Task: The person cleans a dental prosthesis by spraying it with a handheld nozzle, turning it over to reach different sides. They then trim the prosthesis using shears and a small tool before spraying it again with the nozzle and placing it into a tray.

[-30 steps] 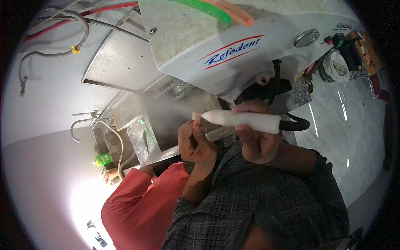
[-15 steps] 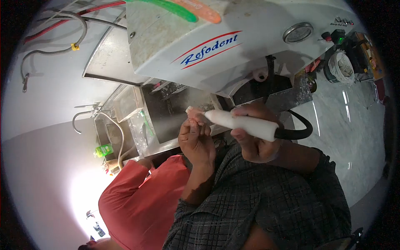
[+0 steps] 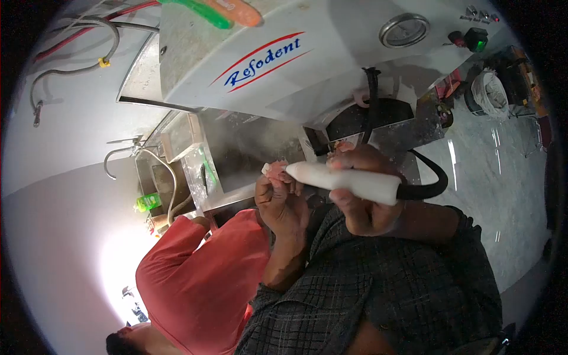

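Observation:
My left hand (image 3: 284, 210) pinches a small pink denture (image 3: 276, 171) between its fingertips, with a whitish end pointing left. My right hand (image 3: 365, 220) is wrapped round a white pen-shaped handpiece (image 3: 346, 179), whose tapered tip points left, right at the denture. From its rear end a thick black hose (image 3: 436, 188) curls back behind my wrist. A pale haze hangs around the denture, over the metal basin (image 3: 236, 148). Fingers of the right hand partly cover the handpiece.
A white "Refodent" machine (image 3: 195, 77) with a pressure gauge (image 3: 404, 31) overhangs the basin. Green (image 3: 198, 13) and orange (image 3: 239, 10) strips lie on top. A person in a red shirt (image 3: 201, 278) is close on my left, near a tap (image 3: 136, 148). A lined bin (image 3: 490, 93) stands right.
The view has shifted, so the machine sits further left and higher. The denture is turned slightly in my left hand, and the handpiece tip stays close to it.

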{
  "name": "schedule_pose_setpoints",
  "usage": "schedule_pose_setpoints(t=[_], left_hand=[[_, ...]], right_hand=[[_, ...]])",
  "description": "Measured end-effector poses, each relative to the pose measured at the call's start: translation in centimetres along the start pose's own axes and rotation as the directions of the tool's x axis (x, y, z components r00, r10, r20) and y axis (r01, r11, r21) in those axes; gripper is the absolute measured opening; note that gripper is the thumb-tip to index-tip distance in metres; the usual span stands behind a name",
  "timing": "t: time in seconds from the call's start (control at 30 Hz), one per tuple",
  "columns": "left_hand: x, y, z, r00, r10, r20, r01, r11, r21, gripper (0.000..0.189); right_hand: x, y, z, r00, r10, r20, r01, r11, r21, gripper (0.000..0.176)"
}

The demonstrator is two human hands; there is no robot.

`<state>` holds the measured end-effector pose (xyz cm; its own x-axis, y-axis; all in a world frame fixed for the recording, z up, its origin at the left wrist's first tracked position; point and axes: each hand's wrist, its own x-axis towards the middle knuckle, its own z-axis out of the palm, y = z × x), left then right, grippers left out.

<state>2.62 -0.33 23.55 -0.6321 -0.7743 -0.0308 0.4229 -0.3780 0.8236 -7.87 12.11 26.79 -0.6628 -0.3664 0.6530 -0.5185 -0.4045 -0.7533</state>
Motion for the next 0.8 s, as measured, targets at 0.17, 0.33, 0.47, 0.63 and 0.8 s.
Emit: schedule_pose_setpoints(t=[0.17,0.33,0.47,0.63,0.8], left_hand=[[-1.0,0.3,1.2,0.999,-0.030,0.029,0.031,0.999,-0.035,0.019],[-1.1,0.2,1.4,0.997,-0.060,0.048,0.065,0.990,-0.126,0.017],[-1.5,0.1,1.1,0.997,-0.061,0.036,0.066,0.989,-0.135,0.019],[-1.1,-0.2,0.7,0.994,0.008,0.110,0.000,0.997,-0.078,0.019],[-1.0,-0.5,0.5,0.995,0.029,0.101,-0.025,0.999,-0.039,0.019]], right_hand=[[-0.4,0.0,-0.4,1.000,-0.003,0.010,0.003,0.999,0.033,0.035],[-0.1,0.0,-1.5,0.998,-0.047,0.044,0.049,0.998,-0.050,0.032],[-0.1,-0.4,-2.2,0.979,-0.138,0.147,0.158,0.978,-0.137,0.033],[-0.3,-0.4,-2.6,0.992,-0.117,0.055,0.120,0.991,-0.054,0.030],[-0.1,-0.5,-2.8,0.996,-0.080,0.035,0.082,0.995,-0.055,0.030]])
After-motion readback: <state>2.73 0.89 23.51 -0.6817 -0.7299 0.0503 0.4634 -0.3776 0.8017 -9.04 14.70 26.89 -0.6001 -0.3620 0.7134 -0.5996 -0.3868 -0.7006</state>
